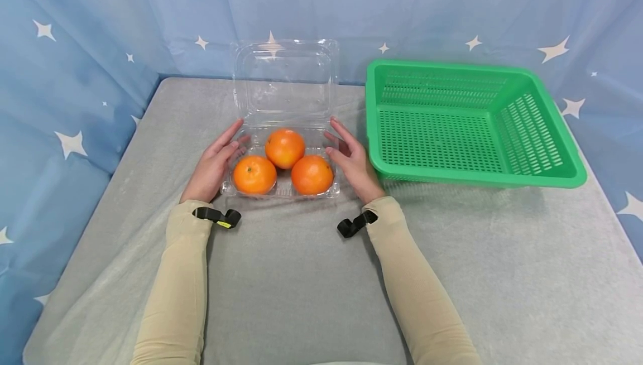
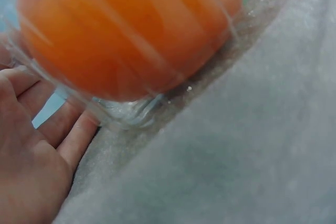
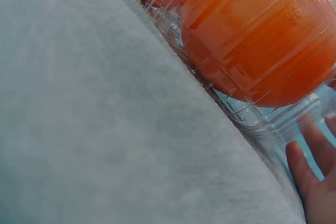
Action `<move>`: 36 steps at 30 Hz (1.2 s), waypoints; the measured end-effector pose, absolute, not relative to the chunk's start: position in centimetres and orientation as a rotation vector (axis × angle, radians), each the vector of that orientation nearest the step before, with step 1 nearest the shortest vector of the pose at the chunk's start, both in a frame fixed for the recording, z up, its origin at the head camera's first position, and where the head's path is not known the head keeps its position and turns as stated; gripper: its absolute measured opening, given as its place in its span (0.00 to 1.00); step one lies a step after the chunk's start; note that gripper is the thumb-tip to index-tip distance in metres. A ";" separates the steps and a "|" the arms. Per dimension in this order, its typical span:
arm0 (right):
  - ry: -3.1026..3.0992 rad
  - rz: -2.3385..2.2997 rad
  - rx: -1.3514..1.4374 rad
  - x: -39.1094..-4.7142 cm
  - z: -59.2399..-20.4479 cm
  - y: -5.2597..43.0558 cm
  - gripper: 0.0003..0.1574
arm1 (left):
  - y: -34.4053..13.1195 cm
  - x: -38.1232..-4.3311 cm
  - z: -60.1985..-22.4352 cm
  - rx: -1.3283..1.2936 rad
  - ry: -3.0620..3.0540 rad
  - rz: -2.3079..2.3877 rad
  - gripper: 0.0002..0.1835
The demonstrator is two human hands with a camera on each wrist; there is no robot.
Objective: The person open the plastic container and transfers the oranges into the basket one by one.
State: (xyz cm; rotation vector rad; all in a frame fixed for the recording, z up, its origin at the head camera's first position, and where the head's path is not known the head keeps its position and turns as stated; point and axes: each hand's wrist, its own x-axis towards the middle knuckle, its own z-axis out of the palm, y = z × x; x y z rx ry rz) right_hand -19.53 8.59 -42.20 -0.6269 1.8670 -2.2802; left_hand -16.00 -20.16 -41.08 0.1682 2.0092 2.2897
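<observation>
A transparent plastic clamshell box (image 1: pixel 284 193) lies on the table with its lid (image 1: pixel 286 86) raised at the back. Three oranges fill its tray: one at the front left (image 1: pixel 254 175), another at the front right (image 1: pixel 312 175), the third behind them (image 1: pixel 284 148). My left hand (image 1: pixel 211 167) is at the box's left side, its fingers fairly straight along the wall. On the opposite side, my right hand (image 1: pixel 358 168) has its fingers extended by the right wall. In the left wrist view the fingers (image 2: pixel 79 135) reach the box's wall; the right wrist view shows fingertips (image 3: pixel 295 153) close against it.
A green perforated basket (image 1: pixel 474 178) stands to the right of the box, close to my right hand. Grey cloth (image 1: pixel 301 287) covers the table. Behind and to the left hangs a blue curtain (image 1: pixel 176 8) with white stars. Both wrists carry black straps with small cameras.
</observation>
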 end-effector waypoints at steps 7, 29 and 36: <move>1.835 -2.302 -0.623 -20.2 -43.4 8.7 0.36 | -20.1 -16.0 -41.0 0.163 2.010 2.291 0.25; 1.835 -2.287 -0.630 -19.5 -42.3 8.6 0.35 | -20.1 -15.9 -41.0 0.151 2.002 2.288 0.25; 1.831 -2.291 -0.631 -19.5 -42.3 8.6 0.35 | -20.1 -15.9 -41.0 0.148 2.006 2.283 0.25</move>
